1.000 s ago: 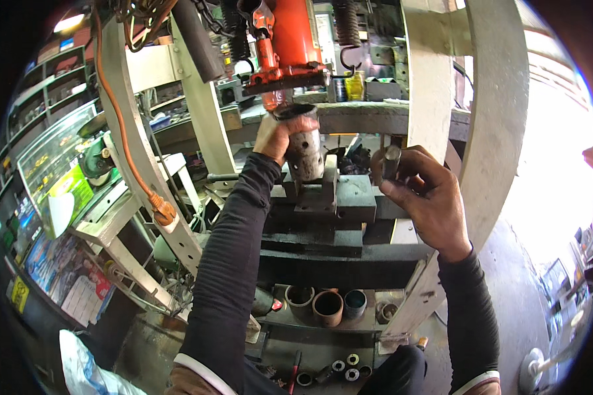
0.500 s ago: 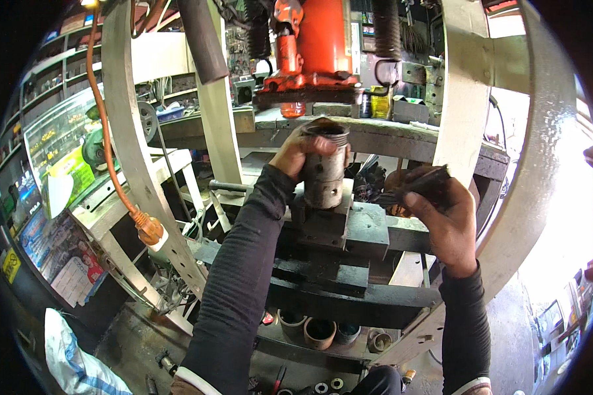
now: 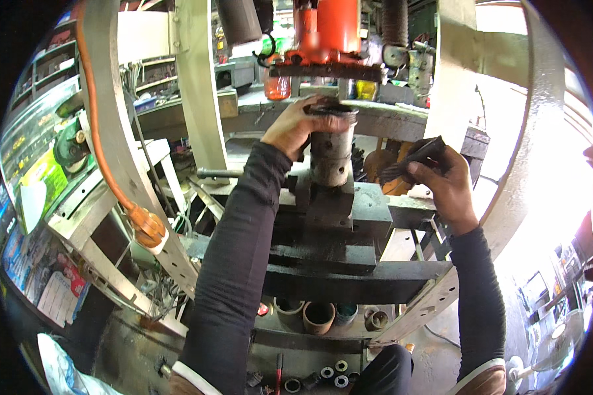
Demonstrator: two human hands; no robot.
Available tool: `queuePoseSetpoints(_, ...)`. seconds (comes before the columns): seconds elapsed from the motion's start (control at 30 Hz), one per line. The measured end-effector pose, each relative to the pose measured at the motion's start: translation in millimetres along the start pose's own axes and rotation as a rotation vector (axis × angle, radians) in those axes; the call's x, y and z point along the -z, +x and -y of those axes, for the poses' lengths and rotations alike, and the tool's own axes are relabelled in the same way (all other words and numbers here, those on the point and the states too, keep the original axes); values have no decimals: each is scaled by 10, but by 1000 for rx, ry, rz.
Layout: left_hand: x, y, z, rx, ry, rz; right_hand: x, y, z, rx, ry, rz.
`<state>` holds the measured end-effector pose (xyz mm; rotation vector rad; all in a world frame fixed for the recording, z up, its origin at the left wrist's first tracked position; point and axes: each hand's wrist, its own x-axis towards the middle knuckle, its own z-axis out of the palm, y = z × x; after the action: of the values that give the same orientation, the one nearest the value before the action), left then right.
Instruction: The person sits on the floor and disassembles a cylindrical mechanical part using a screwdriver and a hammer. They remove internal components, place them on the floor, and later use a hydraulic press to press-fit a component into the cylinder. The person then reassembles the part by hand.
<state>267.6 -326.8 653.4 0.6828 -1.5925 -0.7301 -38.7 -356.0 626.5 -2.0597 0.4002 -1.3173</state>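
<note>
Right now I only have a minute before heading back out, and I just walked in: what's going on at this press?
A person in dark long sleeves works at a shop press. The left hand rests on top of an upright grey metal cylinder that stands on stacked dark steel blocks, directly under the red hydraulic ram. The right hand holds a dark metal part off to the side, apart from the cylinder. Short metal sleeves sit below the blocks.

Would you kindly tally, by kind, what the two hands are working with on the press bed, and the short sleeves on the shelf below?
Hands: 2, the left hand and the right hand
Upright steel cylinders under the red ram: 1
Dark metal parts held in the right hand: 1
Short sleeves on the lower shelf: 4
Total: 8
</note>
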Motion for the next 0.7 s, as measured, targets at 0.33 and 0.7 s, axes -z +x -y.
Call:
queuePoseSetpoints(0.33,-423,-406,-85,-238,345,-386,-623,153,882,286,-17,-248)
queuePoseSetpoints(0.7,-529,-660,-117,-446,133,-370,-1041,262,1056,305,-285,-45)
